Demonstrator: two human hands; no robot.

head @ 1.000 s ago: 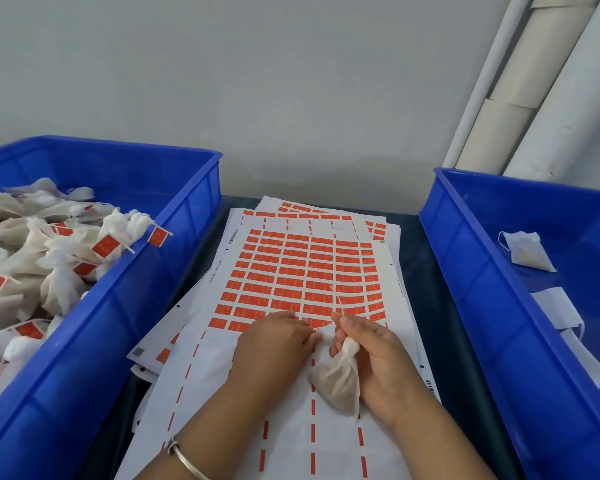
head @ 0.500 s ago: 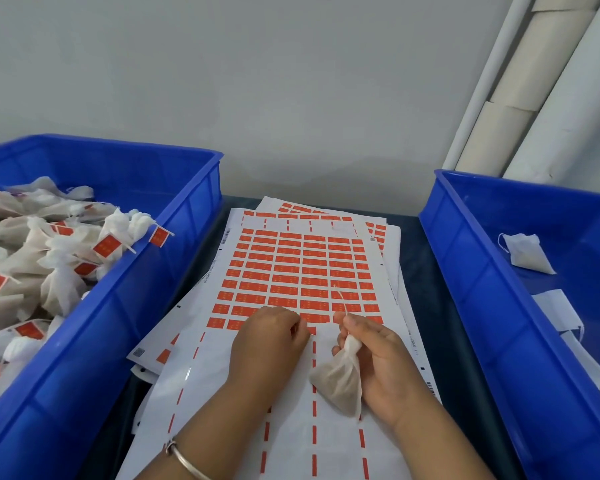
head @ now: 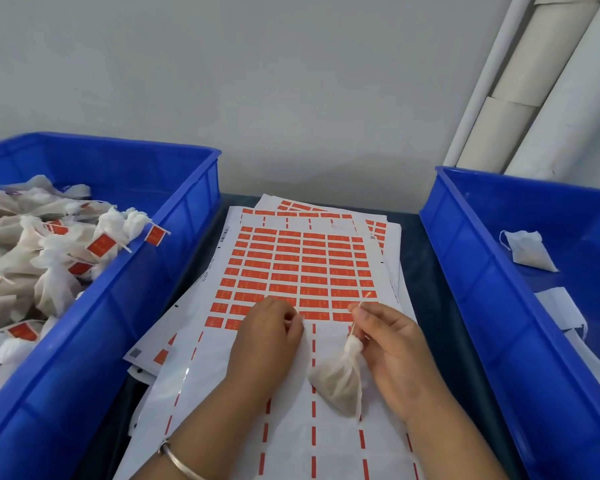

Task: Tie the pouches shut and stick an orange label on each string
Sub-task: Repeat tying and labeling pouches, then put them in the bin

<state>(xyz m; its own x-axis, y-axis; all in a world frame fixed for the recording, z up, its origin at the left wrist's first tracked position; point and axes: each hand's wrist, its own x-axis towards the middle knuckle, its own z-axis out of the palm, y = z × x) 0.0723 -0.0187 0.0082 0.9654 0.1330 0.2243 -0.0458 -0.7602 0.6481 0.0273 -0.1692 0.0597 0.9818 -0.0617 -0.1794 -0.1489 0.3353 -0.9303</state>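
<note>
Orange label sheet (head: 302,271) lies between the bins; my left hand (head: 269,336) curls at its lowest row, whether pinching a label I cannot tell. My right hand (head: 390,341) pinches the string (head: 360,310) of the tied pouch (head: 340,382). I should peel slowly and keep the string taut.

Label sheets (head: 302,268) fill the open lane between two blue bins. Left bin (head: 125,306) wall and right bin (head: 471,289) wall hem both sides. Wall (head: 291,98) closes the far end. Rolls (head: 541,84) stand at back right.
</note>
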